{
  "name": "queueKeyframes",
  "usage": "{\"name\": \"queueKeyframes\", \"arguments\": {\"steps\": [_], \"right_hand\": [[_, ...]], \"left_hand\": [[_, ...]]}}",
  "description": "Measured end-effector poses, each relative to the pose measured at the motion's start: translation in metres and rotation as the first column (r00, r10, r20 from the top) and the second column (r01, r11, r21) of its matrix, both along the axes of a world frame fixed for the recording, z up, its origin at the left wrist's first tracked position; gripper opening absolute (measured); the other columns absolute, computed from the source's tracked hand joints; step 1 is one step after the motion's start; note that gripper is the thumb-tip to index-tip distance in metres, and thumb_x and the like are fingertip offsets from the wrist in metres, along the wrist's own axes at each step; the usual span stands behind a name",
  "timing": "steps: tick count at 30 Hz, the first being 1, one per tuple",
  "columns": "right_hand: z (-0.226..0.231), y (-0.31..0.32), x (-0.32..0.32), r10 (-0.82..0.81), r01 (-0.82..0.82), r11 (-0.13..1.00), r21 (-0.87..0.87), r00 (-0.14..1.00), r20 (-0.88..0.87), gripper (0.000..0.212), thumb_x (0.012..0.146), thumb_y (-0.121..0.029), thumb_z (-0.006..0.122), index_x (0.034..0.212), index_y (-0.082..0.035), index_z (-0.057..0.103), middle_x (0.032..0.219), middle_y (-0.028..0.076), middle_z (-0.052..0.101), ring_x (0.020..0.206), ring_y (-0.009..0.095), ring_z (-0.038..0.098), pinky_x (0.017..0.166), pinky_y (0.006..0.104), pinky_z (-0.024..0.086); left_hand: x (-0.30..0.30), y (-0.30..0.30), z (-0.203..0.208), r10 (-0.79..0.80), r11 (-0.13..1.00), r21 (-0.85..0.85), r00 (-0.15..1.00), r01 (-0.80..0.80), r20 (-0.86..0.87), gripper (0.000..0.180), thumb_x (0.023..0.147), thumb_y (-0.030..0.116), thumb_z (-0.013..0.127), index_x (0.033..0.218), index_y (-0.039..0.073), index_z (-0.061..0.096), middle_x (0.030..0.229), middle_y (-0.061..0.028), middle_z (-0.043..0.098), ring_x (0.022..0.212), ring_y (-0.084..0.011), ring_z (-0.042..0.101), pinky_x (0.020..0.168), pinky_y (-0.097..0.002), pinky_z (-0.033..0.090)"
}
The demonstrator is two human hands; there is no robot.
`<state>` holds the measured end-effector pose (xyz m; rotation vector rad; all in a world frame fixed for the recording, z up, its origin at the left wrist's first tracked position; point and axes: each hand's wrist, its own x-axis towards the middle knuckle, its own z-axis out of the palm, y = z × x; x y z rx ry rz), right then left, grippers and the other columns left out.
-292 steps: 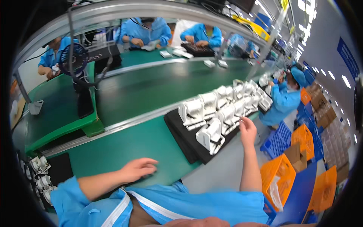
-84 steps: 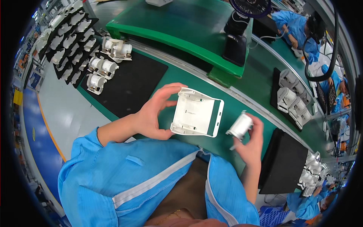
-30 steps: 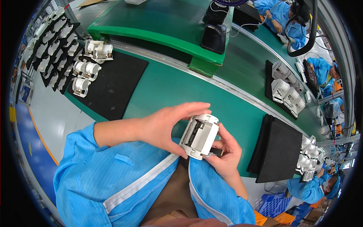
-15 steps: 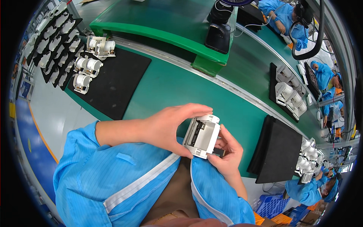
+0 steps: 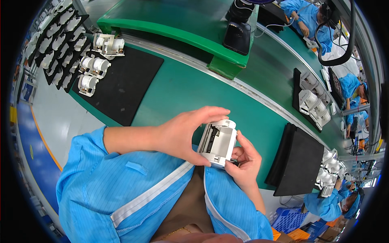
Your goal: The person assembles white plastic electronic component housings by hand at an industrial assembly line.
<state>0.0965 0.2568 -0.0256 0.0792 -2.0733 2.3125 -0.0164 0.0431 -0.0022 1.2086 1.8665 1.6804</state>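
Between my two hands is a white plastic housing (image 5: pixel 223 145), with an open hollow facing up and a black strip along its left inner side. My left hand (image 5: pixel 188 135) grips it from the left, thumb at the near end and fingers over the far end. On the other side, my right hand (image 5: pixel 246 160) holds its right edge, thumb near the lower corner and fingers partly curled beneath. The fingers hide the housing's underside. It is held close to my body, over the near edge of the green work surface (image 5: pixel 178 97).
Several white assemblies (image 5: pixel 94 67) sit on a black mat (image 5: pixel 125 81) at left, beside racked black trays (image 5: pixel 60 44). A dark phone (image 5: pixel 237 37) lies on a green-edged shelf (image 5: pixel 162 31). Black foam sheets (image 5: pixel 298 160) and more white units (image 5: pixel 314 107) are at right. Co-workers sit beyond.
Both hands keep hold of the white housing, which has tilted slightly. A small dark piece seen by my right fingers is now mostly hidden. The view has shifted a little.
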Motion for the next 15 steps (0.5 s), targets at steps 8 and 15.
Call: {"name": "queueKeyframes", "arguments": {"steps": [8,15], "right_hand": [[0.000,0.004,-0.002,0.029,-0.019,0.994,0.111,0.995,-0.091,0.077,0.064,0.013,0.073,0.136,0.005,0.046,0.136,0.021,0.044,0.095,0.022,0.067,0.082,0.0323,0.057],[-0.006,0.012,-0.004,0.106,-0.101,0.993,0.068,0.992,-0.073,0.078,0.064,0.013,0.073,0.136,0.005,0.045,0.139,0.023,0.042,0.098,0.024,0.066,0.083,0.0345,0.057]], "left_hand": [[0.000,-0.002,-0.004,-0.012,1.000,0.011,1.000,0.012,0.008,0.105,0.057,0.018,0.090,0.140,-0.001,0.029,0.135,-0.0196,0.048,0.128,-0.0293,0.049,0.106,-0.0375,0.040],[0.004,-0.002,0.000,0.016,1.000,-0.015,1.000,-0.016,0.010,0.102,0.055,0.019,0.090,0.138,-0.002,0.033,0.134,-0.0197,0.048,0.126,-0.0287,0.050,0.107,-0.0376,0.040]]}}
